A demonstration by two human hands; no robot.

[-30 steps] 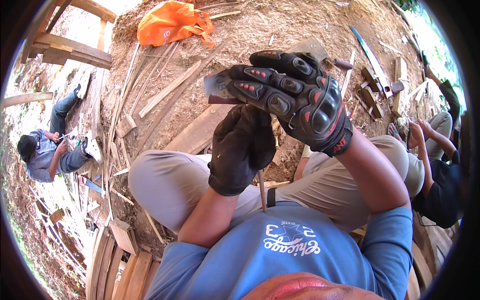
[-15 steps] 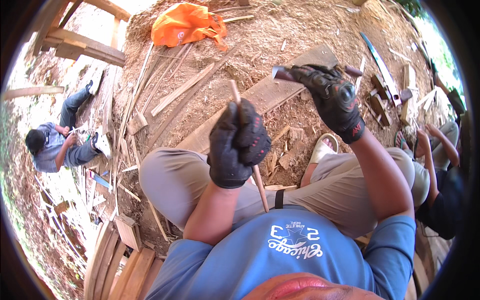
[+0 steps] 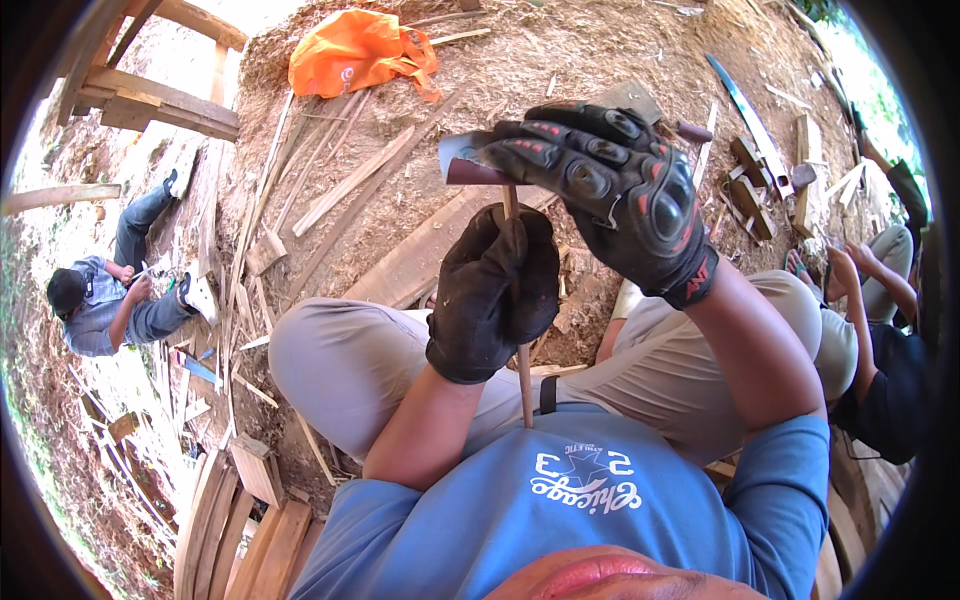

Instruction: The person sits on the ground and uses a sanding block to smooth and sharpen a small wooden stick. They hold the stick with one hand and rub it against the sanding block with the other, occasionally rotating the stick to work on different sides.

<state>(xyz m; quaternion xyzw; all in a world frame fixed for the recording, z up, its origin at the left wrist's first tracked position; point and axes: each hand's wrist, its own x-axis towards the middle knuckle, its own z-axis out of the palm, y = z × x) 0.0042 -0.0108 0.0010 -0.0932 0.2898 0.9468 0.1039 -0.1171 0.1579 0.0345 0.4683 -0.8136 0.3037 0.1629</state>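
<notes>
My left hand [image 3: 495, 295], in a black glove, is closed around a thin wooden stick [image 3: 522, 375] that stands nearly upright in front of my chest. My right hand [image 3: 610, 190], in a black glove with red knuckle pads, grips a knife; its dark red handle and grey blade [image 3: 462, 158] lie across the stick's top end. I sit cross-legged in grey trousers and a blue shirt. A flat wooden plank [image 3: 420, 255] rests on the ground in front of my knees.
Wood strips and shavings [image 3: 340, 190] litter the dirt. An orange bag [image 3: 360, 55] lies at the back. One person [image 3: 110, 300] sits at the left; another person [image 3: 870, 330] sits close on my right. A saw [image 3: 745, 115] lies at the back right. Planks [image 3: 235, 520] are stacked lower left.
My right hand has drawn the knife back from far along the stick to its top end, closer to me. My left hand still holds the stick in the same place.
</notes>
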